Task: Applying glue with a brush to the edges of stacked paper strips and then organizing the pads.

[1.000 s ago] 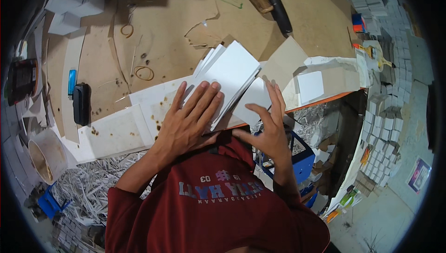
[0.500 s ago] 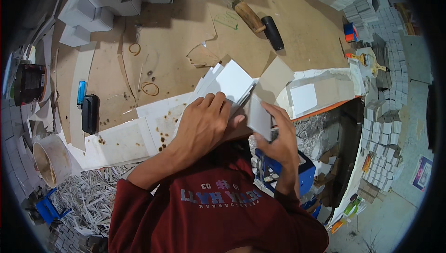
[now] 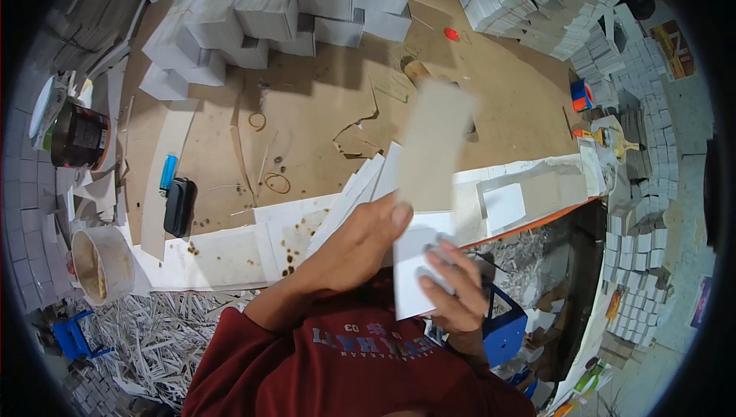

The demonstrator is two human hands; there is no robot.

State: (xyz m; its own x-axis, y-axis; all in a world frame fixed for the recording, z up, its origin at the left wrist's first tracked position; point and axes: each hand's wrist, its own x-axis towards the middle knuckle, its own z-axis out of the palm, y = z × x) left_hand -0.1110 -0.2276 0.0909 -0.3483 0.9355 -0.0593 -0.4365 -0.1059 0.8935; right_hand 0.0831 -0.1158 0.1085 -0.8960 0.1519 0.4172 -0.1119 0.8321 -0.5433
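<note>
A long grey-beige cardboard strip point(image 3: 435, 149), blurred by motion, stands out over the table in front of me. My left hand point(image 3: 359, 239) is closed at its lower left edge, thumb on top and the other fingers mostly hidden. Just below the strip is a white card point(image 3: 412, 283); whether the two are joined I cannot tell. My right hand point(image 3: 458, 288) grips this card from the right, its fingers bent over the face and slightly blurred. White cards point(image 3: 356, 198) lie fanned on the table beyond my left hand.
Banded white card stacks point(image 3: 264, 7) line the back. A mallet point(image 3: 416, 72) lies partly hidden behind the strip. At left are a black case point(image 3: 179, 208), a blue lighter point(image 3: 169, 172) and a white tub point(image 3: 100, 264). A long tray point(image 3: 548, 179) sits right; paper shreds point(image 3: 176, 348) lie below.
The strip has swung up in front of the mallet. My left hand has left the top of the card stack and closed at the strip; my right hand has moved lower with the white card.
</note>
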